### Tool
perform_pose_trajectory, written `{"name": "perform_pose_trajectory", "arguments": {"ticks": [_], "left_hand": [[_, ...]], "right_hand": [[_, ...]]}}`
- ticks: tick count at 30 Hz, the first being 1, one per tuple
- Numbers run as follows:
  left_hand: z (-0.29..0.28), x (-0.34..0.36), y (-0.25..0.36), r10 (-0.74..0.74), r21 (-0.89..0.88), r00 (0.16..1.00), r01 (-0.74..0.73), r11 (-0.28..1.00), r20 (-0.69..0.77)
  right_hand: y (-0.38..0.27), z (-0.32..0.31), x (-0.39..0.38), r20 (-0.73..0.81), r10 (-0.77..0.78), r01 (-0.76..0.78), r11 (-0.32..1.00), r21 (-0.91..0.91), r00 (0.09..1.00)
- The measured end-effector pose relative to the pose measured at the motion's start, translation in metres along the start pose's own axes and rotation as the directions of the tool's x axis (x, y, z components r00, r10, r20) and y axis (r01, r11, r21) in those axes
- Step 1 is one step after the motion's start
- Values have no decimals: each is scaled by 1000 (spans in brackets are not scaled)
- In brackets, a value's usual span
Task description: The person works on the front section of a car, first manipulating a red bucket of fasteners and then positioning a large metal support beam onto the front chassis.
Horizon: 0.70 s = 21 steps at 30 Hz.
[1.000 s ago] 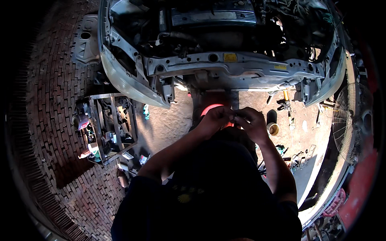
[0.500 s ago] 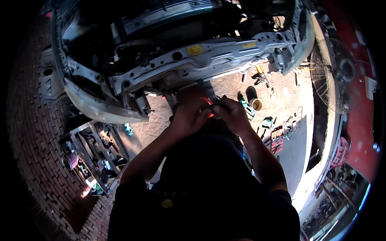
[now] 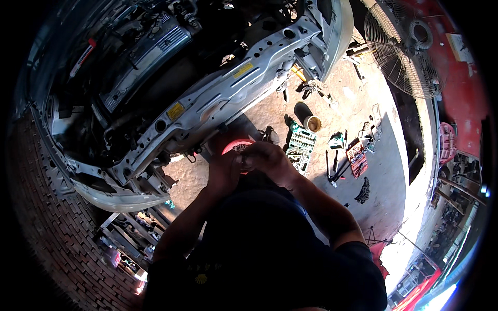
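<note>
My left hand and my right hand meet in front of my chest, fingertips close together. Both are closed in a pinch around something small and dark that I cannot make out. Just beyond and below the fingers is a round red bowl, with small metal-looking bits in it; my hands cover part of it. Ahead of me is the open front of a car, its bare grey metal crossbeam running from lower left to upper right.
On the ground to the right lie a green socket set case, a red tool case and loose tools. A round can stands beyond them. A large fan is at the far right. A metal frame stands at lower left.
The view has turned, so the car now slants and the ground tools sit further left. My hands appear lower and slightly left, still together. More of the red bowl shows.
</note>
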State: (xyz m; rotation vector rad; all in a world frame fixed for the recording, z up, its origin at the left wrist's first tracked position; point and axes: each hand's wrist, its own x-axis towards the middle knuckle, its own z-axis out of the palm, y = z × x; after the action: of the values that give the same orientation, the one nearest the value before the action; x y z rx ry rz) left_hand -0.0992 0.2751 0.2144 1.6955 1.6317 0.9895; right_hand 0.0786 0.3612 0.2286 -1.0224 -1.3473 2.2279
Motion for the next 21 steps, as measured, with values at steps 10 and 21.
{"name": "perform_pose_trajectory", "arguments": {"ticks": [10,21], "left_hand": [[19,43,-16,-482,-469,869,380,797,-114],[86,73,-2,-673,-767,689,575,283,268]], "right_hand": [[-55,-156,76,-393,-658,280,679,-679,643],[-82,-232,165,-99,-737,283,376,-882,668]]}}
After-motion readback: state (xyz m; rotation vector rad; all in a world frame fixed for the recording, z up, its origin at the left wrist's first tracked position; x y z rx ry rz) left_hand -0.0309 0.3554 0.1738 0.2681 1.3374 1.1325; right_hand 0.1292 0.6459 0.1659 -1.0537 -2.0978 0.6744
